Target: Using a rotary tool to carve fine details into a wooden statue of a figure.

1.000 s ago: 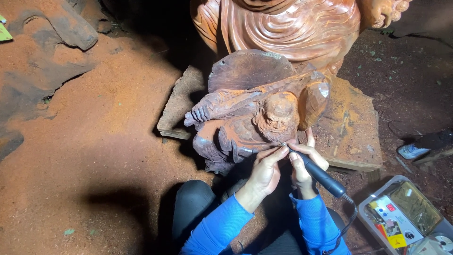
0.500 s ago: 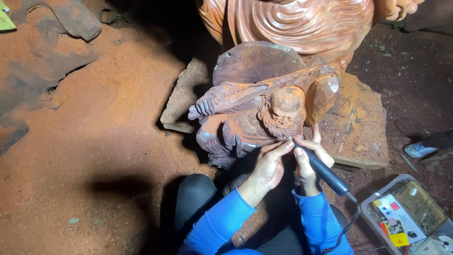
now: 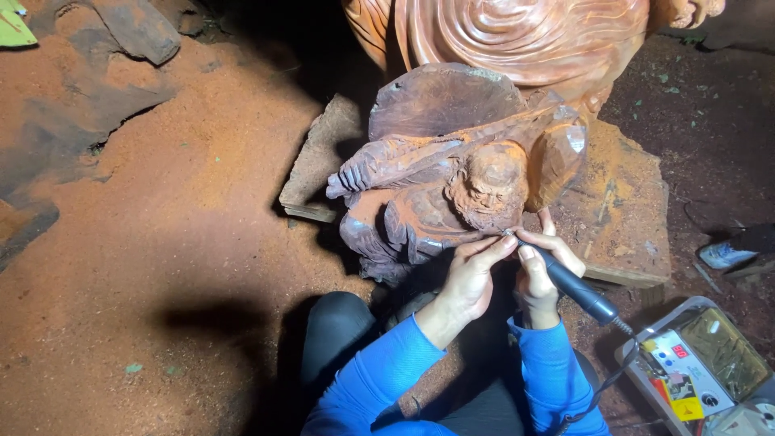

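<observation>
Head view: reddish wooden figure carving point(image 3: 460, 182) sat at centre on sawdust floor point(image 3: 178, 242). Right hand point(image 3: 545, 270) clenched black rotary tool point(image 3: 569, 282), tip at carved face's lower edge. Left hand point(image 3: 472, 274) steadied tool tip, fingertips pinched. Control box point(image 3: 698, 363) lay at four o'clock.

A woodcarving workshop: sawdust-covered floor point(image 3: 161, 242), carved wooden figure point(image 3: 452, 186), large carved statue point(image 3: 517, 40), rotary tool's control box point(image 3: 694, 363)

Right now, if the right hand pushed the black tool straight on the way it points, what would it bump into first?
The right hand aims the black tool up-left. Its tip already seems to touch the wooden statue, just under the carved bearded face, so it would likely dig in there first.
</observation>
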